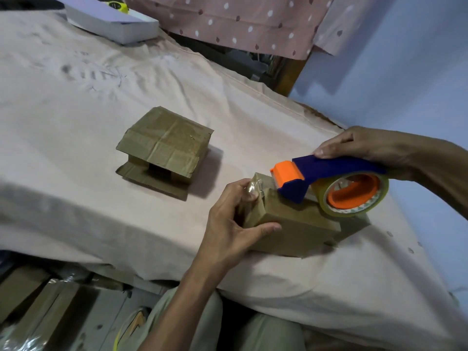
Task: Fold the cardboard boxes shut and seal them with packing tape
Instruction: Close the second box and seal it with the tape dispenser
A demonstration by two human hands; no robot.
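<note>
Near box (291, 224) sits on the bed (76, 97) at my right. My left hand (228, 219) clamps its end, pinning the tape start. My right hand (367, 148) grips the dispenser (329, 178) on the box top, ready to run the seam. Second box (162, 148) lies well apart, flaps loose.

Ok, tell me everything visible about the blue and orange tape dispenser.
The blue and orange plastic tape dispenser has a blue handle and frame, an orange cutter head and an orange hub carrying a roll of clear packing tape. The right hand grips its handle from above. It sits tilted on top of the brown cardboard box, cutter end towards the left hand, which holds the box's end.
</note>
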